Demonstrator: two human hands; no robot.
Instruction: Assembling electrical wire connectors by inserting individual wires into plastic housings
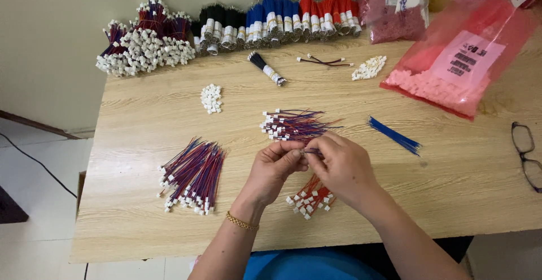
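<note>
— Pinching anything, those hands?
— Yes: left hand (275, 167) and right hand (340, 164) meet at frame centre, both gripping a thin wire piece (309, 151) above the counter (451, 189) — red-wired connectors (309, 199) lie beneath.

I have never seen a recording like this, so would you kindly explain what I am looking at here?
There is no machine: a person works with two bare hands, filmed by one camera worn on the head, looking down at a wooden table. The left hand and right hand meet over the table and pinch a thin wire between them. Around them lie a pile of red-and-blue wires with white plugs, a second such pile, short red wires, loose blue wires and a small heap of white plugs. Taped wire bundles line the back, pink bags lie right, and glasses rest at the edge.
</note>
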